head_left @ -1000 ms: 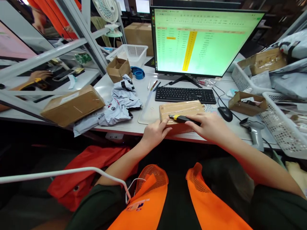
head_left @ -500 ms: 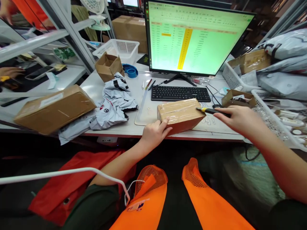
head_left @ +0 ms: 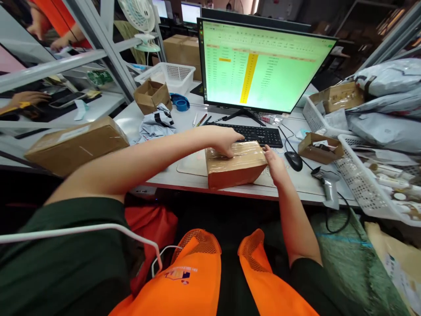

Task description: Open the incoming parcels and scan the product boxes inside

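A taped brown cardboard box [head_left: 235, 169] lies at the front edge of the white desk [head_left: 184, 175], just before the black keyboard [head_left: 253, 131]. My left hand [head_left: 226, 140] reaches across its top, fingers curled over the far top edge. My right hand [head_left: 274, 164] grips the box's right end, fingers against its side. The black and yellow knife is not visible in either hand.
A monitor [head_left: 263, 66] shows a green spreadsheet. A mouse [head_left: 294, 160], barcode scanner [head_left: 325, 186] and small open carton [head_left: 320, 147] lie right, beside white baskets [head_left: 365, 193] of parcels. A big carton [head_left: 75, 142] and grey mailer bags [head_left: 154, 125] lie left. A co-worker's hand [head_left: 28, 98] rests far left.
My right hand drew the knife off the box to the right and now grips the box's right end without it. My left hand moved from the near corner onto the top.
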Available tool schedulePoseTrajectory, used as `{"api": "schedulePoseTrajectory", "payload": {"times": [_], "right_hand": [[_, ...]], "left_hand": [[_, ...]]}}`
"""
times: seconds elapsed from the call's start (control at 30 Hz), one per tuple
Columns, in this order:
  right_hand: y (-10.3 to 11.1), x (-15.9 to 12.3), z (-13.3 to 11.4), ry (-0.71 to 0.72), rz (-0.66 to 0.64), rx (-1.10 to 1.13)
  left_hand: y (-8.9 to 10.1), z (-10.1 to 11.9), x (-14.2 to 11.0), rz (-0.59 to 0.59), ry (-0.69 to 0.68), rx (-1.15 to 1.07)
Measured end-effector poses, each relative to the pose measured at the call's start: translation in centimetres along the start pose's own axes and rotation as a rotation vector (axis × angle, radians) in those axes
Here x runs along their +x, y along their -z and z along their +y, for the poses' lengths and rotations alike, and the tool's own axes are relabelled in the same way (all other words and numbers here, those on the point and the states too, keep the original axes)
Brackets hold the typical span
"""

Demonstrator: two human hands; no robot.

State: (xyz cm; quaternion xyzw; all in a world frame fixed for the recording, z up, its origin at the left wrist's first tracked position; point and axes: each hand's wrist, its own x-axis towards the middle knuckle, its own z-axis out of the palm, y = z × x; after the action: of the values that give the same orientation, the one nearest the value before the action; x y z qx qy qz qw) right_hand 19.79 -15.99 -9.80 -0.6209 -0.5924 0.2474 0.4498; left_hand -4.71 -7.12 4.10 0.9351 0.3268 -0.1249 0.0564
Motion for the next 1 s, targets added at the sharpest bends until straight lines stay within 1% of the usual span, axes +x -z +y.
{"api": "schedulePoseTrajectory", "payload": {"times": [0.03, 0.1, 0.17, 0.2, 0.27, 0.33, 0.4, 0.47, 0.53, 0.6, 0.7, 0.77, 0.8, 0.83, 0.87, 0.93, 0.97, 1.0], "right_hand": [[-0.6, -0.2, -0.6, 0.005, -0.046, 0.087], [-1.3, -0.7, -1.4, 0.002, -0.114, 0.18], [-1.5, -1.2, -1.7, 0.006, -0.109, 0.216], [-1.5, -1.4, -1.6, 0.013, -0.093, 0.21], [-1.4, -1.7, -1.4, 0.045, -0.066, 0.183], [-1.4, -1.7, -1.2, 0.132, -0.044, 0.185], [-1.3, -1.7, -1.3, 0.282, -0.018, 0.186], [-0.8, -1.6, -1.8, 0.441, -0.017, 0.148], [0.1, -1.4, -2.9, 0.534, -0.086, 0.028], [1.2, -0.8, -4.8, 0.554, -0.223, -0.195], [2.3, 0.7, -8.6, 0.539, -0.46, -0.616], [2.4, 1.5, -10.6, 0.564, -0.555, -0.813], [2.3, 1.5, -11.1, 0.598, -0.559, -0.869], [2.2, 1.2, -11.1, 0.643, -0.53, -0.898], [2.0, 0.5, -10.6, 0.698, -0.471, -0.901], [1.8, -1.7, -8.5, 0.802, -0.311, -0.846], [1.7, -3.1, -7.2, 0.841, -0.235, -0.794], [1.8, -4.4, -6.0, 0.871, -0.171, -0.728]], "left_hand": [[0.0, 0.7, 0.1, -0.013, 0.005, 0.058], [-0.2, 2.0, -0.1, -0.036, 0.009, 0.138], [0.0, 2.6, -0.5, -0.06, 0.014, 0.145], [0.2, 2.3, -0.7, -0.069, 0.027, 0.117], [0.8, 0.8, -0.7, -0.066, 0.059, 0.008], [1.0, -1.6, -0.3, -0.038, 0.075, -0.139], [0.4, -3.9, 0.4, 0.021, 0.094, -0.222], [-1.0, -5.4, 1.1, 0.097, 0.151, -0.202], [-2.6, -5.7, 1.5, 0.16, 0.199, -0.145], [-3.6, -5.3, 1.4, 0.196, 0.216, -0.1], [-4.0, -4.5, 1.0, 0.241, 0.244, -0.052], [-4.0, -4.5, 1.0, 0.265, 0.245, -0.051], [-4.0, -4.7, 1.1, 0.272, 0.237, -0.066], [-4.1, -5.0, 1.3, 0.274, 0.226, -0.094], [-4.1, -5.4, 1.5, 0.272, 0.214, -0.132], [-4.1, -5.7, 1.9, 0.252, 0.19, -0.208], [-4.1, -5.5, 1.9, 0.251, 0.185, -0.219], [-3.9, -5.1, 1.6, 0.275, 0.186, -0.199]]}}
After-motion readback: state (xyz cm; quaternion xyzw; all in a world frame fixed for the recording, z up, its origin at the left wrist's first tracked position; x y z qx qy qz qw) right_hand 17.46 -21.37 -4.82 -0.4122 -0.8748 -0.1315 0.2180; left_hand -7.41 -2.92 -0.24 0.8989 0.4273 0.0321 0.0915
